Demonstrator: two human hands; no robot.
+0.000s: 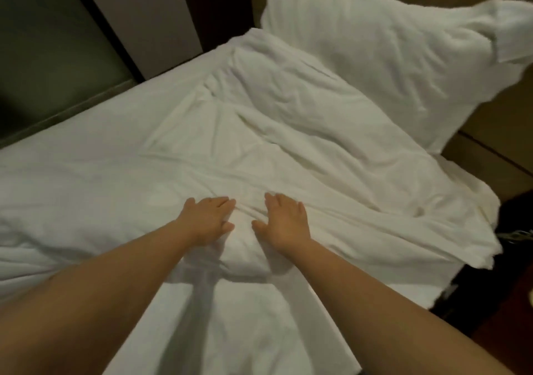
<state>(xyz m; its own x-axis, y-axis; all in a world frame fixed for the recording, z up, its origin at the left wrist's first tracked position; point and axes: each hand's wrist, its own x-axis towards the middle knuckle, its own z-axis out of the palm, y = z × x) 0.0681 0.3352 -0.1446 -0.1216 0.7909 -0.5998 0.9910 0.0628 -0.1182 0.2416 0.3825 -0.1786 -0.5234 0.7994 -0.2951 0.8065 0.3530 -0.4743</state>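
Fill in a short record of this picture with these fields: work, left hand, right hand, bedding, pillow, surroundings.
work: smoothing a white duvet on a bed
left hand: the left hand presses palm down on the duvet, fingers straight
right hand: the right hand presses palm down beside it, a small gap between the two
bedding: creased and bunched beyond the hands, flatter towards the left
pillow: a white pillow lies askew at the far right, past the duvet
surroundings: a grey wall panel stands behind the bed
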